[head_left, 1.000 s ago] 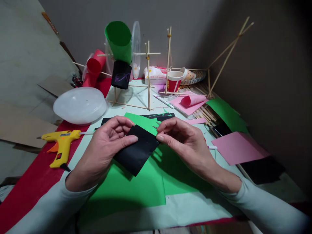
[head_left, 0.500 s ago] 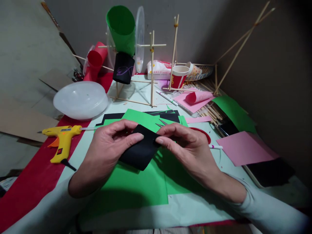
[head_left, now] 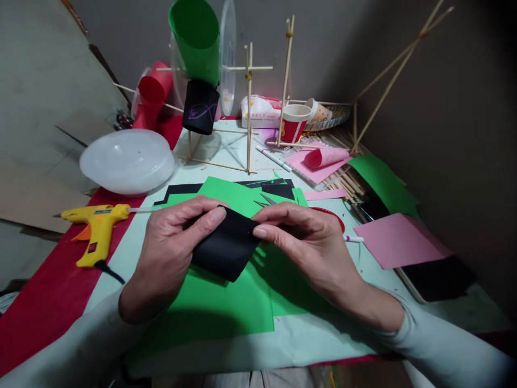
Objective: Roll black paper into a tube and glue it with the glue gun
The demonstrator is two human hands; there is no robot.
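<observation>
Pale mint table top [head_left: 226, 153], bounded on the near left by a red strip [head_left: 48, 302] and closed in behind and to the right by grey walls meeting in a corner. Crowded toward the back: a stick frame [head_left: 248, 102] carrying a green paper cup [head_left: 196, 37], a black cup [head_left: 200, 108] and a red cup [head_left: 152, 99]; beside it a red-and-white paper cup [head_left: 294, 123] and a tissue pack [head_left: 260, 112]. At back right, long skewers [head_left: 388, 70] leaning against the wall.

On the left, a white domed lid [head_left: 125, 160] just behind a yellow glue gun [head_left: 95, 231], the gun lying across the border of red strip and table top. On the right edge, a pink sheet [head_left: 402, 240] overlapping a black tray [head_left: 438, 277], with a green sheet [head_left: 383, 183] and a pink roll [head_left: 325, 157] farther back.

In the centre, a large green sheet [head_left: 226, 302] spread flat, with black offcuts [head_left: 278, 189] at its far edge. Above it, clear of the surface, a black paper piece [head_left: 226, 245] curled between both hands: left hand [head_left: 169, 253] pinched on its left edge, thumb on top; right hand [head_left: 311, 242] pinched on its right edge, fingertips together. Only open room: the bare band of table along the near edge, below the green sheet. Little free space elsewhere.
</observation>
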